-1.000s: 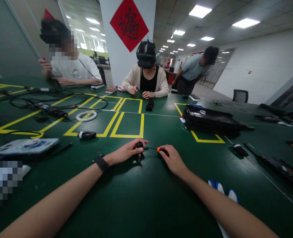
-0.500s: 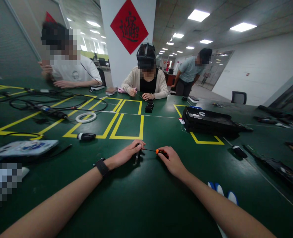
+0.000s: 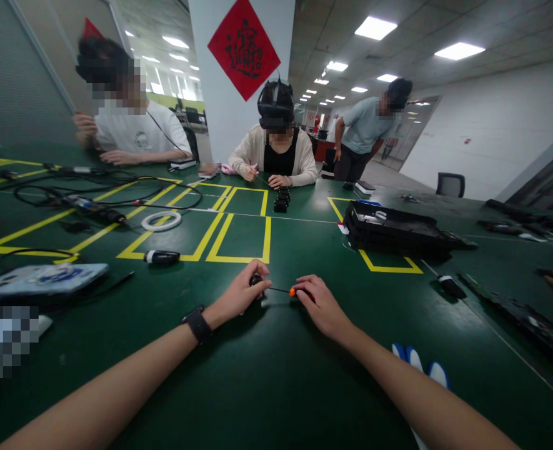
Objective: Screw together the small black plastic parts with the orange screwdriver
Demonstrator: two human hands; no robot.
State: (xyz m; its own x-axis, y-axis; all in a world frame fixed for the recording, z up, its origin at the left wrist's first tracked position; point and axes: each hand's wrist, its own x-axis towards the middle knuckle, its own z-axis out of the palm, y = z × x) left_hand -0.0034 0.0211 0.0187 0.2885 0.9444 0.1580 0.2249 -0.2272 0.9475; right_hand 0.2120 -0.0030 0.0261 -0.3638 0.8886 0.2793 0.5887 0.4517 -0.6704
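My right hand (image 3: pixel 322 306) is closed around the handle of a screwdriver (image 3: pixel 292 292), whose orange collar shows at the fingertips. The thin dark shaft points left toward my left hand (image 3: pixel 244 289). Fingers of that hand are curled around a small black object (image 3: pixel 255 279), mostly covered, so its kind cannot be made out. The shaft's tip reaches the left fingers; whether it touches the object is hidden. Both hands are over the green table (image 3: pixel 239 381), in front of the yellow tape outlines.
Ahead lie a black marker-like cylinder (image 3: pixel 162 257) and a white ring of cable (image 3: pixel 161 220). A black case (image 3: pixel 391 228) stands right of centre. Blue-and-white gloves (image 3: pixel 414 357) lie by my right forearm. Phone-like slab (image 3: pixel 46 281) at left. Co-workers (image 3: pixel 276 147) sit opposite.
My left hand has turned and drawn slightly left and back, covering more of the black object. The screwdriver has shifted a little left and tilts differently. A standing person behind has straightened somewhat.
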